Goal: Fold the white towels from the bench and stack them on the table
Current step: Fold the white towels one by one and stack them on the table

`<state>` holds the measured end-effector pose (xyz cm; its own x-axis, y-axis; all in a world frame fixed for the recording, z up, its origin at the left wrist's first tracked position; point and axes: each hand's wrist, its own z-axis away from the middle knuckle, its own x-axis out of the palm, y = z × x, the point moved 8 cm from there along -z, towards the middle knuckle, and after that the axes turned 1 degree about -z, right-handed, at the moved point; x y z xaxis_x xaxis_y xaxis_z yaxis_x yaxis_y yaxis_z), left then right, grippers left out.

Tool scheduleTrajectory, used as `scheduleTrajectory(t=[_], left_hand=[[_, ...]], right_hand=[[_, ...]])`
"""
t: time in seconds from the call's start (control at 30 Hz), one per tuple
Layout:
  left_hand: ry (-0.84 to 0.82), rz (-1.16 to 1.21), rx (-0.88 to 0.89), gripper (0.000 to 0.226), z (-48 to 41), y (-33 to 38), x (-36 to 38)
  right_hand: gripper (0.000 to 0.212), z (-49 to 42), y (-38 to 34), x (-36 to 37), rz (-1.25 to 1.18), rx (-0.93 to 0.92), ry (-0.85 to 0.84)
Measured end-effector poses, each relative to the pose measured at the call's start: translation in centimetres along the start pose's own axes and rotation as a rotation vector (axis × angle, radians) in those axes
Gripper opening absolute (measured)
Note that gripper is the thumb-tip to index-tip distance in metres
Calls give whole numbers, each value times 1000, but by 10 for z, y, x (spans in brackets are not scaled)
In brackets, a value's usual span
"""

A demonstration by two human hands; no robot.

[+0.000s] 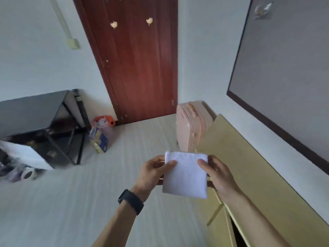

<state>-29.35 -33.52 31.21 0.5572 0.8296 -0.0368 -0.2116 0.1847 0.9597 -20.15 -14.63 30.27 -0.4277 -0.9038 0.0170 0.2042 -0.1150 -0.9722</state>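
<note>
A small white towel (pixel 186 174), folded into a flat square, hangs in the air in front of me between both hands. My left hand (pixel 154 172) pinches its left edge with the thumb on top. My right hand (pixel 216 172) grips its right edge the same way, thumb on the front face. The towel is held just left of the near corner of a yellow table (pixel 249 163), above the floor. The bench and any other towels are out of view.
A pink suitcase (pixel 193 124) stands at the far end of the yellow table. A dark shelf unit (pixel 41 122) sits at the left with bags (pixel 100 134) beside it. A red-brown door (pixel 138 59) is straight ahead. Pale floor lies between them.
</note>
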Motion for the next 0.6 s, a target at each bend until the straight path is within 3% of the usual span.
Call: scheduleTrajectory(t=[0.3,0.43,0.6], left_hand=[[449,228,-128,27,148,-66,-310],[503,279,-193,24,217,-107,-432],[584,340,-171,38,284,-132,-560]], right_hand=[[24,29,20,353,69,195,-512],[32,55,41,497,160,192,-640],[30,84,52,646,208,208,-760]])
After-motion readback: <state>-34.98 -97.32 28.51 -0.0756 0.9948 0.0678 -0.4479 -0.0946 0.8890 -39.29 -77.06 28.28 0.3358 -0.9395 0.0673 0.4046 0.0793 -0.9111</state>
